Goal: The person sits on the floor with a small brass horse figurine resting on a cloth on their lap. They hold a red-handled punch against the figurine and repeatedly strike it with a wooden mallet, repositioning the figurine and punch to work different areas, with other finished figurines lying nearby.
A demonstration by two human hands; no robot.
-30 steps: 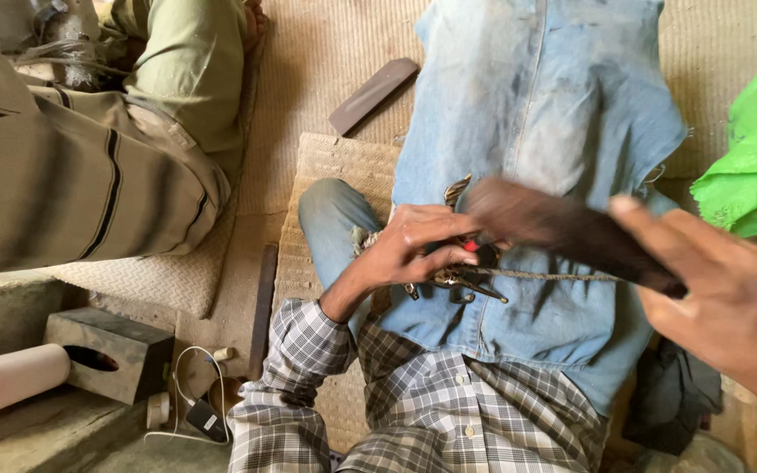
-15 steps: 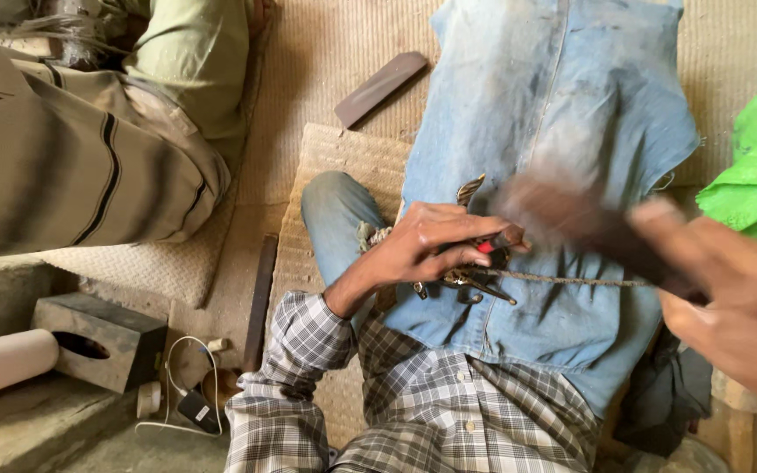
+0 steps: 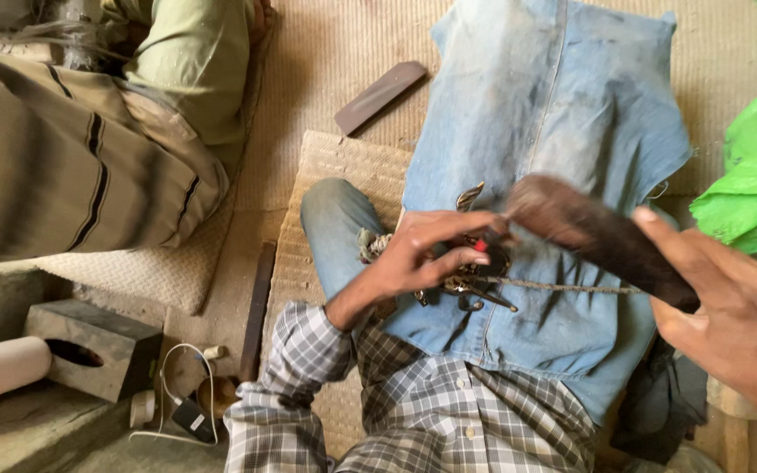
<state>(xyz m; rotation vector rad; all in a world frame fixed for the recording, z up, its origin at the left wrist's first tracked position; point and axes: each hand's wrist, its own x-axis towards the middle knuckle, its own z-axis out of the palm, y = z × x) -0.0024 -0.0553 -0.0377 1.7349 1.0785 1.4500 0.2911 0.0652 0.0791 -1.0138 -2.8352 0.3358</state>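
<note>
Seen from the head camera, a dark flat strip (image 3: 602,238) is gripped right of centre by the right hand (image 3: 733,320), fingers closed around it; its left end is pinched by the left hand (image 3: 427,254) at mid-frame. Beneath lies blue denim cloth (image 3: 554,114); metal pliers (image 3: 475,285) rest under the left fingers.

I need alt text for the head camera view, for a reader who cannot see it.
Seen from above, a seated person's right hand holds a dark flat tool over a blue denim cloth on the lap. The left hand grips a metal clamp with a thin cord.
</note>
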